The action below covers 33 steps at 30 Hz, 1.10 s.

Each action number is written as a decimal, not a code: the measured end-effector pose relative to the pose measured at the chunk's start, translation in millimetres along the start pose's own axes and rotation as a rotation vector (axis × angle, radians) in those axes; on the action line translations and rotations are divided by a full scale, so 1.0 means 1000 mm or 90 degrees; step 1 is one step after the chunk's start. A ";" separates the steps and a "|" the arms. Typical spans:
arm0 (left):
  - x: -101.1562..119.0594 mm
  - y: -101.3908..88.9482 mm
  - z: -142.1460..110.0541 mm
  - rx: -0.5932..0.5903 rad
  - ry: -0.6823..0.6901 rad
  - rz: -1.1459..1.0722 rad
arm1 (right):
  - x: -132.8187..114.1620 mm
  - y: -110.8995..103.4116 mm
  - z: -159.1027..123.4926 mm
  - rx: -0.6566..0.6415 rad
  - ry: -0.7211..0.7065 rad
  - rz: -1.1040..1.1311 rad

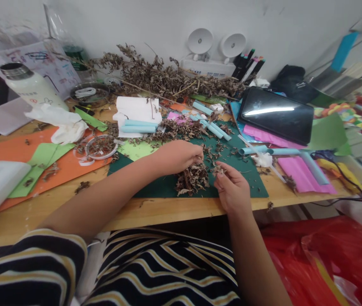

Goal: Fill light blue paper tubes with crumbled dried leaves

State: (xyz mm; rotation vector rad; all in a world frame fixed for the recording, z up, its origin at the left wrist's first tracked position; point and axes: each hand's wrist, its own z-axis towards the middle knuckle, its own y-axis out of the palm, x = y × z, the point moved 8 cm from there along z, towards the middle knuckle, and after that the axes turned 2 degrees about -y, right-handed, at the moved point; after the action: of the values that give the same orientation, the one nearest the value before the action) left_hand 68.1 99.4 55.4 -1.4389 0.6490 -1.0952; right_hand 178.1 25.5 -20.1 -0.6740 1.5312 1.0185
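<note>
My left hand (181, 156) is closed above a small heap of dry brown leaves (193, 180), its fingertips pinched over the heap. What is inside that pinch is too small to make out. To its right, my right hand (233, 187) holds a dried leaf (218, 169) between thumb and fingers. The heap lies near the front edge of a dark green mat (247, 178). More crumbled leaves (181, 129) are spread along the mat's back edge, behind both hands.
Dried leafy branches (155, 76) line the wall. Light blue paper tubes (139, 126) lie behind the mat. On the left are an open bottle (36, 85) and a white box-like object (1, 182); on the right, a black tablet (275, 112) and pink paper (305, 174). A red bag (337, 255) sits below.
</note>
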 end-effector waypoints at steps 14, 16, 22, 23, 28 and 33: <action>0.003 0.008 0.001 -0.007 0.018 0.076 | -0.028 -0.007 0.003 0.025 -0.161 -0.448; 0.004 0.011 0.001 -0.012 0.026 0.047 | -0.028 -0.002 0.005 0.006 -0.162 -0.466; 0.005 0.022 0.002 -0.036 0.065 0.025 | -0.029 0.019 0.008 -0.105 -0.213 -0.559; 0.004 0.022 0.001 -0.042 0.067 0.026 | -0.030 0.024 0.006 -0.134 -0.243 -0.580; -0.001 0.021 -0.001 -0.088 0.054 0.008 | -0.033 0.041 -0.003 -0.224 -0.381 -0.692; -0.007 0.008 -0.001 -0.083 0.024 0.001 | -0.049 0.027 0.001 -0.157 -0.424 -0.673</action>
State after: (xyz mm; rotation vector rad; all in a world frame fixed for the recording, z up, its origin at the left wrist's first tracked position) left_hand 65.9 104.0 45.8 -1.5320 0.7607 -1.0967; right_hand 166.0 33.5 34.0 -1.0177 0.3350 0.4992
